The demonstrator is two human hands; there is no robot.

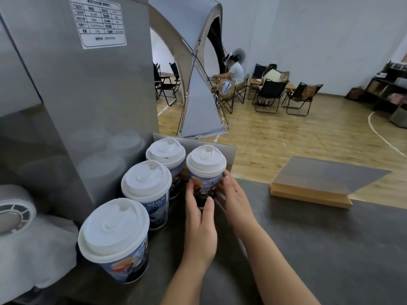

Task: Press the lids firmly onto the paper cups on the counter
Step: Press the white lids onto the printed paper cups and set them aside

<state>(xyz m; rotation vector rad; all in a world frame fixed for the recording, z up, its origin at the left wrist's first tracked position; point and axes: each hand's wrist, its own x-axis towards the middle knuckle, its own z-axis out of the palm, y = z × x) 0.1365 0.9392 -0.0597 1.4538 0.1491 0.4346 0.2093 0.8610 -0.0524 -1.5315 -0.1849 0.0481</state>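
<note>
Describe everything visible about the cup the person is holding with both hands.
The held cup is a paper cup printed in blue and orange, topped with a white domed sip lid. It stands upright on the dark counter, rightmost of four lidded cups. The left hand and the right hand curl around its lower sides.

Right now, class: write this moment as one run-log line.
left hand: holds far-right cup | right hand: holds the same cup | four cups on counter, all lidded | lid untouched
</note>
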